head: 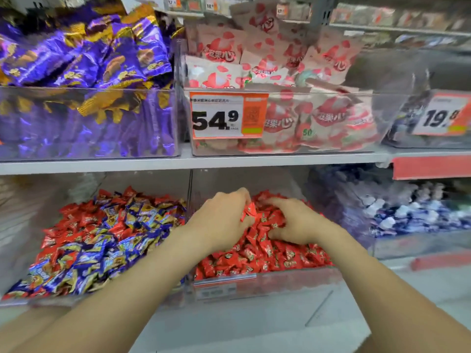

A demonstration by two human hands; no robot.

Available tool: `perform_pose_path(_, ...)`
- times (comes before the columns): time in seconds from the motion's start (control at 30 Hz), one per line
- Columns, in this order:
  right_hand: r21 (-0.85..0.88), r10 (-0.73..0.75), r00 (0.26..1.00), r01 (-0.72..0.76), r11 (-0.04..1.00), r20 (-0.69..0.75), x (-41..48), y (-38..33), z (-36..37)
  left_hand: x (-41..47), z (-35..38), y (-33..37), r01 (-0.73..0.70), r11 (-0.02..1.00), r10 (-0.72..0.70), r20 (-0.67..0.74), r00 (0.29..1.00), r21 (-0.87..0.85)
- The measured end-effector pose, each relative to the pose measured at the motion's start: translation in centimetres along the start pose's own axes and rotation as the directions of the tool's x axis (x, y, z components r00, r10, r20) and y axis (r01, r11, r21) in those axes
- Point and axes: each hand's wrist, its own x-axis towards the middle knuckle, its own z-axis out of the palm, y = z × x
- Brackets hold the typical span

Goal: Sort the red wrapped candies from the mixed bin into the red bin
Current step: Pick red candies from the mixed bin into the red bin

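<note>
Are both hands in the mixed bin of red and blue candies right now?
No, the left hand, gripping red candies, and the right hand are both over the red bin, right of the mixed bin.

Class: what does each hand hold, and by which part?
Left hand grips red wrapped candies, bunched whole in its grasp; right hand on the pile: cannot tell.

I stand facing a shop shelving unit under bright, even light. Its white shelf board [229, 160] carries a clear bin [89, 128] on the left, heaped with purple-and-gold packets [84, 59]. Just beside it is a second clear bin [318, 149] of pink-and-white pouches [280, 62], with a price tag [216, 118] reading 54.9 on its front. Further right is a blurred tag [443, 115] that starts with 19. Beneath it runs a red shelf strip [430, 169], with blue-and-white sweets [407, 212] below.
</note>
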Motion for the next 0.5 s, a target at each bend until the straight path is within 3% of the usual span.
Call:
perform_pose_path(0.07,0.2,-0.093,0.994,0.104,0.974,-0.065,-0.7,0.3,-0.8,1.7,1.1,-0.2,0.044,0.991,-0.044,0.007,0.999,-0.128)
perform_pose_path(0.17,0.426,-0.084,0.973,0.171,0.889,-0.214,-1.8,0.2,-1.9,3.2,2.2,-0.5,0.142,0.931,-0.099,0.143,0.985,-0.336)
perform_pose_path(0.27,0.452,0.001,0.941,0.161,0.878,-0.338,-2.2,0.0,-2.6,3.6,3.0,-1.4,0.124,0.923,-0.051,0.204,0.978,-0.364)
perform_pose_path(0.4,0.502,0.09,0.933,0.105,0.859,-0.349,-3.1,-2.4,-3.1,2.0,1.3,-1.7,-0.047,0.924,0.064,0.032,0.997,-0.379)
perform_pose_path(0.5,0.531,0.025,0.962,0.128,0.837,-0.272,-4.2,-6.6,-3.4,-1.0,-1.0,-2.0,-0.146,0.949,0.099,-0.174,0.98,-0.281)
